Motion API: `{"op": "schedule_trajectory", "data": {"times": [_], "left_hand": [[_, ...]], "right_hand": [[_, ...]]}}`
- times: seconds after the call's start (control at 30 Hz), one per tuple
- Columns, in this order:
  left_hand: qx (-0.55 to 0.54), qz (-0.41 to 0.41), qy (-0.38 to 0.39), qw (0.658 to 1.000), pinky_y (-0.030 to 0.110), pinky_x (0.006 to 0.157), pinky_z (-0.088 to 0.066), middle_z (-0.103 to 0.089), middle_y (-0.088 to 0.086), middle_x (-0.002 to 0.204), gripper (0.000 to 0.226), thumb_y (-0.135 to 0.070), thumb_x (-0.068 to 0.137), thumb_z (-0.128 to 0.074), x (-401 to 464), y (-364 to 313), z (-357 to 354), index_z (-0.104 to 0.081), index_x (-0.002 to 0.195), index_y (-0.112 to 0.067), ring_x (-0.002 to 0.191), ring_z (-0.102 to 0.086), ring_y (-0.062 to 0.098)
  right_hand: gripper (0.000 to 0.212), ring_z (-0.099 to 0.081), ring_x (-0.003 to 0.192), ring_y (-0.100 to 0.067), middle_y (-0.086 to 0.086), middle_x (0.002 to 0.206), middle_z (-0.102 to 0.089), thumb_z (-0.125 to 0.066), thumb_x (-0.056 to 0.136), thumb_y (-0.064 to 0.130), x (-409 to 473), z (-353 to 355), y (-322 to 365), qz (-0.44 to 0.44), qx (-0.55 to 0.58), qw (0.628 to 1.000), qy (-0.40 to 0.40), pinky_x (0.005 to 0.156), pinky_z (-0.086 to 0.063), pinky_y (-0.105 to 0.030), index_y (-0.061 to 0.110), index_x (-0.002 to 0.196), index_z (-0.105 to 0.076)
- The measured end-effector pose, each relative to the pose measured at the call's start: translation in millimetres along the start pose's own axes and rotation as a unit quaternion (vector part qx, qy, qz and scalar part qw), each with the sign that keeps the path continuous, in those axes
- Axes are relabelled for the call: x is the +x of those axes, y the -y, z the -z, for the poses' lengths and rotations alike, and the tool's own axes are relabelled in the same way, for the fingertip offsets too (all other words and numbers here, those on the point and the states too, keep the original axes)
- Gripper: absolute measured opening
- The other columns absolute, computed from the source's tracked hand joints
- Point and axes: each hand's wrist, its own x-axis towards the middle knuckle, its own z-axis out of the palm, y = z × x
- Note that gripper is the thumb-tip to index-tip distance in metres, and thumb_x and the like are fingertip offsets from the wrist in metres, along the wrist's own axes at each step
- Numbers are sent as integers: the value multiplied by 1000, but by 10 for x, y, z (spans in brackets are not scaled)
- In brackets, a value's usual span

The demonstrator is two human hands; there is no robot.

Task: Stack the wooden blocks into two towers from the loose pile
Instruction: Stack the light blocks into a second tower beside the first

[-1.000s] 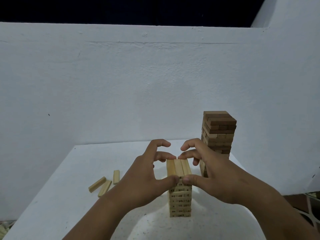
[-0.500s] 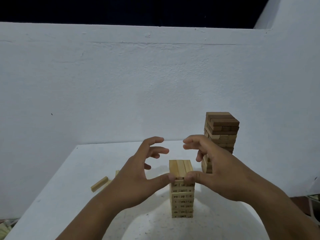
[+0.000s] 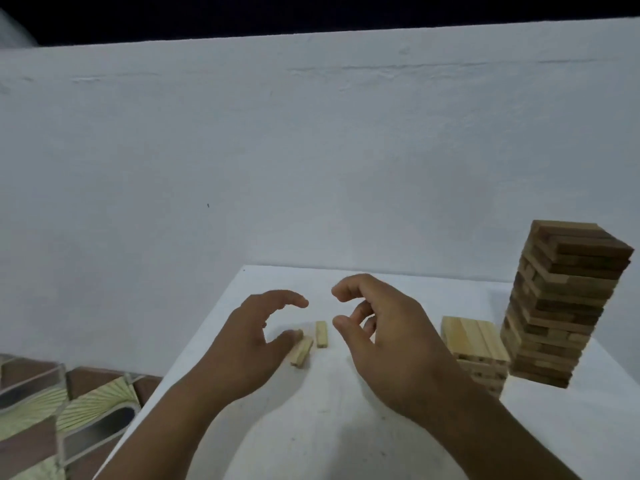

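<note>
A few loose pale wooden blocks (image 3: 321, 334) lie on the white table (image 3: 346, 438), one partly hidden behind my left thumb. My left hand (image 3: 252, 337) hovers just left of them, fingers loosely curved and holding nothing. My right hand (image 3: 384, 337) hovers just right of them, also empty with curved fingers. A short tower of pale blocks (image 3: 476, 348) stands to the right, partly hidden by my right hand. A taller tower of darker brown blocks (image 3: 561, 306) rises behind it at the far right.
A white wall (image 3: 277, 150) runs close behind the table. Left of the table's edge, the floor shows brown tiles and patterned mats (image 3: 45, 410). Bare table surface lies in front of the hands.
Both hands have let go of the pale tower's top and moved left to the loose blocks. The view has swung left, so both towers now sit at the right.
</note>
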Motion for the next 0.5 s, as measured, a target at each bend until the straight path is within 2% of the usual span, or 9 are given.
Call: {"op": "schedule_trajectory", "data": {"times": [0.07,0.13,0.23,0.3,0.37,0.5], "left_hand": [[50,9,33,998,31,108,-37,-53,-32,126,44,-11,87,-62,-22,168,-90,-57,112,-46,124,-42,-4],[99,33,69,992,33,112,-32,-45,-34,129,47,-10,89,-57,-81,303,-164,-52,118,-47,130,-37,0],[143,49,86,985,34,111,-27,-43,-27,140,52,-15,93,-47,-133,416,-283,-45,137,-41,134,-31,5],[152,50,75,984,30,105,-24,-41,-25,143,56,-16,93,-45,-147,444,-312,-38,144,-39,133,-28,5],[146,48,58,986,28,99,-22,-43,-24,140,53,-18,93,-47,-155,469,-315,-41,142,-38,129,-29,4],[115,52,25,992,28,95,-23,-49,-30,125,38,-24,93,-52,-181,567,-321,-52,127,-40,119,-35,0]], "right_hand": [[26,-52,94,4,26,105,-50,-56,94,25,27,-178,-133,-18,-15,1000,20,82,-42,-11,42,114,-51],[31,-48,110,2,27,118,-45,-55,95,24,73,-414,-269,-23,-49,997,50,92,-36,-10,39,121,-48],[42,-32,130,-2,19,141,-35,-51,98,25,117,-666,-461,-41,-114,988,96,99,-23,-9,31,137,-39],[48,-23,138,-5,15,152,-25,-48,99,26,133,-783,-563,-49,-142,982,116,109,-21,-18,27,144,-34],[49,-21,139,-8,12,154,-23,-47,99,30,133,-863,-631,-50,-159,978,128,113,-21,-23,28,146,-32],[44,-31,131,-12,9,146,-37,-48,96,40,116,-943,-684,-10,-192,975,109,108,-29,-26,35,139,-42]]}}
